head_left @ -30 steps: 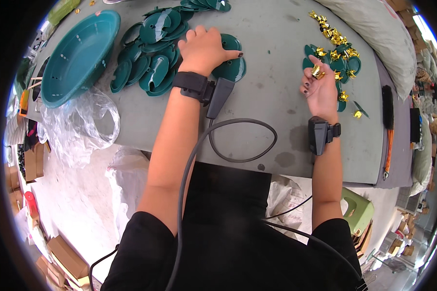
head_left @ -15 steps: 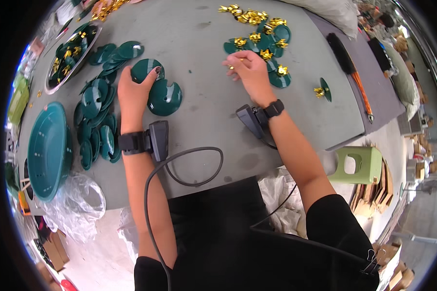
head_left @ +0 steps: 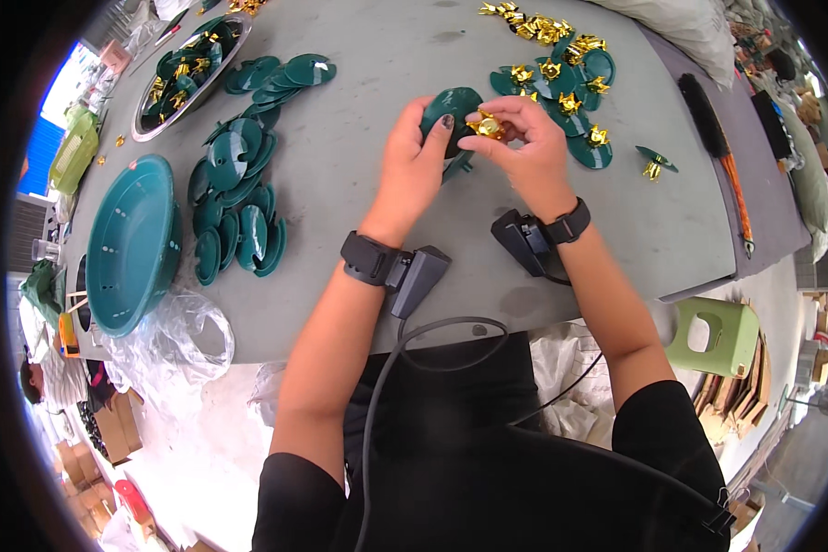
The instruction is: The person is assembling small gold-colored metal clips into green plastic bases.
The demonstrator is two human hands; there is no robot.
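Note:
My left hand (head_left: 412,167) is closed on a round, glossy dark green disc (head_left: 449,109) above the middle of the table. Below it, part of another green piece (head_left: 457,166) shows, mostly hidden by my fingers. In the fingertips of my right hand (head_left: 532,152) is a small shiny gold claw-shaped piece (head_left: 488,127), held against or close to the disc's right edge. Loose green discs (head_left: 228,161) lie overlapping to the left. On the right are green discs fitted with gold pieces (head_left: 570,103), and a pile of loose gold pieces (head_left: 535,28) lies beyond them.
At the left stand a teal plastic basin (head_left: 124,248) and a metal tray (head_left: 141,129) of finished-looking discs. A single disc with gold (head_left: 655,164) lies apart at right, near a black brush (head_left: 704,110). A cable (head_left: 370,432) hangs from my left wrist device. A green stool (head_left: 718,336) stands beside the table.
My left hand has lifted green disc material from the table and moved right. My right hand has come down to meet it with a gold piece. The head view has shifted.

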